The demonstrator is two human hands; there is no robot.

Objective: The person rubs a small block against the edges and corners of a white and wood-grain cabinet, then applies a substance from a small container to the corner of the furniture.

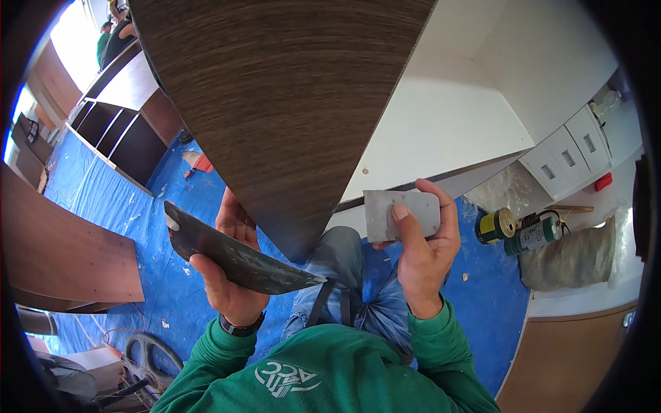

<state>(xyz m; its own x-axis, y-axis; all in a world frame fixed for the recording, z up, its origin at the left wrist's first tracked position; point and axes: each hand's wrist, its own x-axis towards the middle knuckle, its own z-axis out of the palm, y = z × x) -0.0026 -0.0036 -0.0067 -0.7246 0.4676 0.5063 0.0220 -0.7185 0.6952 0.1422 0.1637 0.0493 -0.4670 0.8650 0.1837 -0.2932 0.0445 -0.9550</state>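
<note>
Gripping a dark curved strip (pixel 237 256) in the left hand (pixel 234 294), pinching a grey plate (pixel 385 220) in the right hand (pixel 421 265)! Facing a wood-grain panel (pixel 282 103), in the way between and beyond the fingers; spotting a tin (pixel 493 226) and green canister (pixel 534 235) off their right, a shelf unit (pixel 141 148) off left.

We logged a green top (pixel 351 368), long sleeves (pixel 447 347), white chest logo (pixel 288 377). We noted faded blue jeans (pixel 339 253), two dark straps (pixel 319 304) over them, dark wristband (pixel 241 330); left hand (pixel 233 296) and right hand (pixel 421 265) were bare.
</note>
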